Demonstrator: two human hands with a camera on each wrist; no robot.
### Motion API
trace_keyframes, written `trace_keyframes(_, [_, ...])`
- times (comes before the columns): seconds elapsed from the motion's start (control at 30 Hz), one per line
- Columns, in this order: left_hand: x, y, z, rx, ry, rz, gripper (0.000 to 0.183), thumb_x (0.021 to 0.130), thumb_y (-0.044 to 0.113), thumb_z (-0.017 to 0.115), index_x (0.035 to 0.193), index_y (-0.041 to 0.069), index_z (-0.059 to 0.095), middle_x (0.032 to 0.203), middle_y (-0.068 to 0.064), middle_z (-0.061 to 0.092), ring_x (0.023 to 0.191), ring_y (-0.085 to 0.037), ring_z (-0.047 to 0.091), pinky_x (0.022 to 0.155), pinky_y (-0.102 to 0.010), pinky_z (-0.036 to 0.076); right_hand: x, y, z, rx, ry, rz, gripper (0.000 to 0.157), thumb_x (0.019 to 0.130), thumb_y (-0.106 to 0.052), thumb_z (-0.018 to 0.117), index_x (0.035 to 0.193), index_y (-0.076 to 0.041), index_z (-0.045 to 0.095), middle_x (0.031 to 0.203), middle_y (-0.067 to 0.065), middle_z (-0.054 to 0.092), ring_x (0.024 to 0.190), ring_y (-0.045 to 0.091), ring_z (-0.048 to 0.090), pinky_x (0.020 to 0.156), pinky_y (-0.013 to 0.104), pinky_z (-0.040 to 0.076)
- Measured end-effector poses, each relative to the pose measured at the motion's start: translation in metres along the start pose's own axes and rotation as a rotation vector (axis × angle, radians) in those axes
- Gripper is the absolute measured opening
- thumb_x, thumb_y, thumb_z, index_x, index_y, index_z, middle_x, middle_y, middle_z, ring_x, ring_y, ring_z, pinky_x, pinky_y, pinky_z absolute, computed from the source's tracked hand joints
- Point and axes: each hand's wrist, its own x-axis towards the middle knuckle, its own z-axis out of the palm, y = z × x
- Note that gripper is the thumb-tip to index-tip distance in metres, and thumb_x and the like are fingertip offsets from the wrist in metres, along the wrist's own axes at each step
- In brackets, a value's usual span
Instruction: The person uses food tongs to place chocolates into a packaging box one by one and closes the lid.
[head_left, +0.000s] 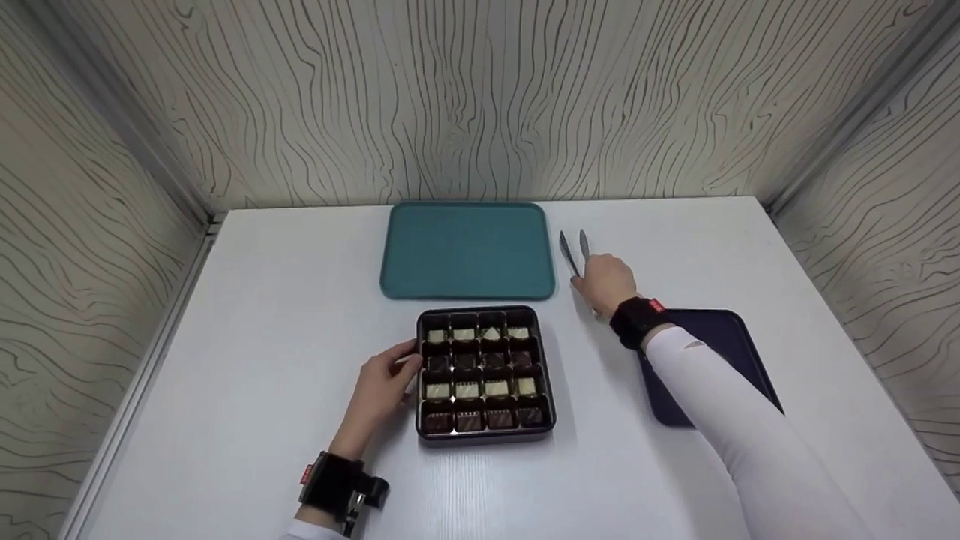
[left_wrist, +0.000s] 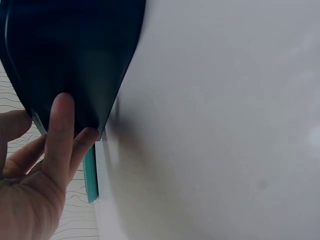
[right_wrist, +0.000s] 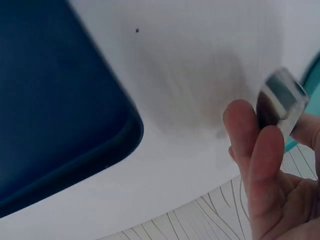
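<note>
In the head view a dark box of chocolates (head_left: 486,439) holds rows of white and dark pieces in its compartments. My left hand (head_left: 385,381) is at the box's left side, its fingertips against the outer wall. The left wrist view shows that hand's fingers (left_wrist: 61,130) fairly straight along the dark wall (left_wrist: 75,50). My right hand (head_left: 606,283) grips metal tongs (head_left: 568,251), whose two arms point away from me and stand apart. In the right wrist view the bent end of the tongs (right_wrist: 282,97) sticks out between finger and thumb.
A teal tray (head_left: 466,251) lies at the back, behind the box. To the right a dark navy tray (head_left: 667,394) sits partly under my right forearm. The white table (head_left: 300,277) meets wood-patterned walls (head_left: 465,97) at the back and sides.
</note>
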Motion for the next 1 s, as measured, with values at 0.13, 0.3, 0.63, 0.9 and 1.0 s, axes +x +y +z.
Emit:
trace_keyframes(0.13, [0.001,-0.002,0.005,0.011,0.001,0.026,0.042,0.106,0.016,0.061,0.142,-0.007,0.061,0.141,-0.029,0.065,0.127,-0.043,0.069,0.098,-0.045,0.063,0.000,0.003,0.008,0.001,-0.017,0.017,0.038,0.098,-0.024,0.071,0.081,0.010,0.073,0.083,0.028,0.075,0.072,0.033,0.072,0.069,0.051,0.063])
trace_keyframes(0.3, [0.001,-0.001,0.006,-0.004,-0.002,0.022,0.043,0.106,0.016,0.060,0.142,-0.007,0.060,0.142,-0.029,0.065,0.126,-0.043,0.069,0.090,-0.040,0.065,-0.003,0.006,0.002,-0.034,-0.013,0.006,0.051,0.102,-0.038,0.065,0.067,0.000,0.063,0.068,0.016,0.066,0.062,0.025,0.063,0.064,0.048,0.062])
trace_keyframes(0.63, [-0.002,0.000,0.000,-0.024,-0.006,-0.026,0.045,0.108,0.020,0.059,0.146,-0.003,0.059,0.140,-0.027,0.067,0.124,-0.038,0.071,0.064,-0.028,0.060,-0.049,0.042,-0.048,-0.067,0.042,-0.041,0.063,0.106,-0.048,0.055,0.110,0.013,0.071,0.102,0.035,0.075,0.088,0.049,0.074,0.077,0.059,0.061])
trace_keyframes(0.9, [0.000,0.004,0.002,-0.029,0.000,-0.039,0.044,0.107,0.019,0.060,0.146,-0.001,0.060,0.143,-0.026,0.066,0.127,-0.040,0.070,0.066,-0.028,0.061,-0.112,0.133,-0.056,-0.126,0.121,-0.015,0.040,0.105,-0.023,0.056,0.104,0.015,0.067,0.092,0.036,0.070,0.075,0.053,0.069,0.060,0.061,0.056])
trace_keyframes(1.0, [-0.001,0.004,0.002,-0.031,0.005,-0.053,0.043,0.107,0.018,0.060,0.145,-0.002,0.060,0.144,-0.026,0.065,0.128,-0.040,0.069,0.066,-0.029,0.062,-0.131,0.159,-0.051,-0.152,0.100,0.030,0.034,0.103,-0.016,0.055,0.089,0.014,0.062,0.081,0.034,0.065,0.067,0.051,0.065,0.054,0.060,0.053])
